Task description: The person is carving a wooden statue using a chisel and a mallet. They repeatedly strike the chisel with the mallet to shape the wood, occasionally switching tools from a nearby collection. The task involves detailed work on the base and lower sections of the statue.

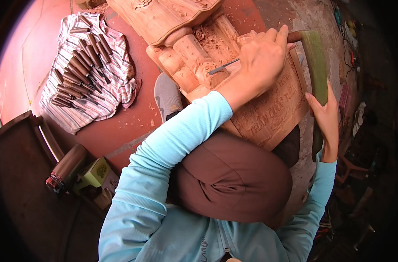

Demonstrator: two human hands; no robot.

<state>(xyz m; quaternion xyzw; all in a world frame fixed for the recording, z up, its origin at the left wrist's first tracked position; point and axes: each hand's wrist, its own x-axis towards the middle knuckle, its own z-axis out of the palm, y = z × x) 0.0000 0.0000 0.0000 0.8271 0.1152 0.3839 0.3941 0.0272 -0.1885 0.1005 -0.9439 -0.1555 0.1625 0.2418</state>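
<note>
My left hand (264, 56) is closed around a carving chisel. Its thin steel blade (225, 65) points left, onto a rounded post on the carved wooden piece (269, 126). The brown chisel handle (295, 37) comes out past my fingers on the right. In my right hand (326, 114) is a long, flat green wooden mallet (316, 65), gripped lower down and held upright. Its upper end is at the butt of the chisel handle; I cannot tell if they touch. Raised lettering covers the panel below my left hand. Wood shavings (212, 41) lie in the hollows beside the post.
Several wooden-handled chisels (78, 65) lie on a striped cloth (116, 94) on the red tiled floor (30, 65). A brown cylindrical flask (70, 163) and a green box (96, 172) stand at the lower left. My shoe (166, 94) is beside the carving. Assorted items clutter the right edge.
</note>
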